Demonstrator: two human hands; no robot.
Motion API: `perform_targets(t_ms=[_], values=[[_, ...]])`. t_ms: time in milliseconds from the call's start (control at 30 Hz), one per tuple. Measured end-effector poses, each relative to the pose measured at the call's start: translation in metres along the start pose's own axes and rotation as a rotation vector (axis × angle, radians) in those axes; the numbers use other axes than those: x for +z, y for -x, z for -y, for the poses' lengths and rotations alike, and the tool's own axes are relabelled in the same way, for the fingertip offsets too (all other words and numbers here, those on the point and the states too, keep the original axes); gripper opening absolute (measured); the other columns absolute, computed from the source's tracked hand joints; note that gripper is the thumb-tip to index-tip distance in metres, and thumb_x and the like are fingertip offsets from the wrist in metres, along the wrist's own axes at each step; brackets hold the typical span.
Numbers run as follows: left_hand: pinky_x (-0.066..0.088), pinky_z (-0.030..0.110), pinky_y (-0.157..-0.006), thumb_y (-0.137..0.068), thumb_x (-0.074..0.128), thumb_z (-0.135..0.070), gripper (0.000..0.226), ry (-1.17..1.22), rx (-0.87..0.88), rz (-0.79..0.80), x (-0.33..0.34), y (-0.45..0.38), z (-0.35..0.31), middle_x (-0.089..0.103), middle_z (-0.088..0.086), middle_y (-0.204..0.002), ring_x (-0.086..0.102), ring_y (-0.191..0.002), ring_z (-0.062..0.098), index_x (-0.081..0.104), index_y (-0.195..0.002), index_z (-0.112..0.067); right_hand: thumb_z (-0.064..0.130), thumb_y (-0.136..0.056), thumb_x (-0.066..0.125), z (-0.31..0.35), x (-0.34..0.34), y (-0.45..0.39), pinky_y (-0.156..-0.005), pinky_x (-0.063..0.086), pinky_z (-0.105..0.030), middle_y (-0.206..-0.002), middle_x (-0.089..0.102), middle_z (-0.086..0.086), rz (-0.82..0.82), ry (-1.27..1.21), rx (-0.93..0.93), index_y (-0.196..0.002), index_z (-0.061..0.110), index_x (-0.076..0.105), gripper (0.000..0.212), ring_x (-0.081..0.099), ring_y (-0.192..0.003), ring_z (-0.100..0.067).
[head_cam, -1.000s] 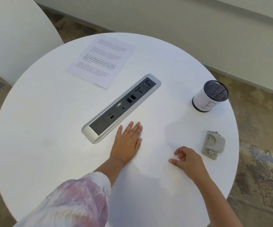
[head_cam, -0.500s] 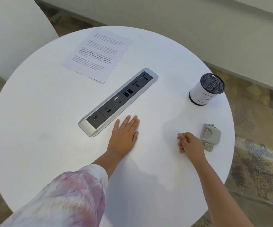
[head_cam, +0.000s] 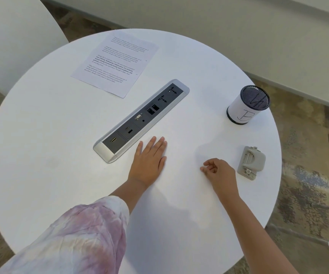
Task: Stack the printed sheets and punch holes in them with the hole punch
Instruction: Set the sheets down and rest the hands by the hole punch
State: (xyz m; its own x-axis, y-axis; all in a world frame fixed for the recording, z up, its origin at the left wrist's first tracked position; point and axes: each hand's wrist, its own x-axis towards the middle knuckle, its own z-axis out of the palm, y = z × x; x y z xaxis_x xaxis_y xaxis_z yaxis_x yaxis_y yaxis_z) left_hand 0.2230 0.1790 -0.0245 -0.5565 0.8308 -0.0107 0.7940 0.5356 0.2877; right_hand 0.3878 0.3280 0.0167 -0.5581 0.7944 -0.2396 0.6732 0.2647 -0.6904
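Printed sheets (head_cam: 115,63) lie in a flat pile at the far left of the round white table (head_cam: 41,155). A grey hole punch (head_cam: 251,163) rests near the table's right edge. My left hand (head_cam: 149,162) lies flat, palm down, fingers together, just in front of the power strip. My right hand (head_cam: 218,173) rests on the table with fingers loosely curled and nothing in it, a short gap left of the hole punch.
A silver and black power and data strip (head_cam: 141,120) runs diagonally across the table's middle. A mesh pen cup wrapped in white paper (head_cam: 247,104) stands at the right. Another white table (head_cam: 11,32) sits at the far left; patterned carpet surrounds.
My right hand went right toward the hole punch, then drew back a little to the left. My left hand stayed flat in place. The camera shifted slightly.
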Motion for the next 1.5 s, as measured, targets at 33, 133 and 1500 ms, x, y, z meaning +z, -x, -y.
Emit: perform_targets(t_ms=[33, 133, 1500], values=[[0.01, 0.045, -0.115, -0.097, 0.03, -0.031, 0.047, 0.003, 0.0, -0.003, 0.0, 0.0, 0.0, 0.03, -0.005, -0.152, 0.02, -0.142, 0.017, 0.031, -0.142, -0.019, 0.014, -0.081, 0.067, 0.001, 0.001, 0.0, -0.068, 0.043, -0.021, -0.081, 0.062, -0.003, -0.012, 0.027, -0.002, -0.086, 0.012, 0.067, 0.006, 0.057, -0.073, -0.013], [0.009, 0.045, -0.115, -0.097, 0.031, -0.031, 0.047, 0.012, 0.0, 0.001, -0.001, 0.0, -0.001, 0.029, -0.006, -0.152, 0.019, -0.143, 0.017, 0.031, -0.142, -0.019, 0.015, -0.082, 0.065, 0.003, 0.002, 0.001, -0.07, 0.043, -0.025, -0.083, 0.062, -0.004, -0.035, 0.13, -0.021, -0.084, 0.011, 0.069, 0.005, 0.057, -0.074, -0.015], [0.006, 0.043, -0.116, -0.097, 0.027, -0.033, 0.048, -0.009, -0.002, 0.022, -0.001, 0.0, -0.001, 0.024, -0.007, -0.154, 0.015, -0.144, 0.016, 0.027, -0.144, -0.02, 0.012, -0.091, 0.053, 0.011, -0.026, -0.019, -0.067, 0.057, -0.02, -0.077, 0.075, 0.002, 0.129, -1.173, 0.346, -0.097, 0.007, 0.064, 0.013, 0.072, -0.078, -0.01]])
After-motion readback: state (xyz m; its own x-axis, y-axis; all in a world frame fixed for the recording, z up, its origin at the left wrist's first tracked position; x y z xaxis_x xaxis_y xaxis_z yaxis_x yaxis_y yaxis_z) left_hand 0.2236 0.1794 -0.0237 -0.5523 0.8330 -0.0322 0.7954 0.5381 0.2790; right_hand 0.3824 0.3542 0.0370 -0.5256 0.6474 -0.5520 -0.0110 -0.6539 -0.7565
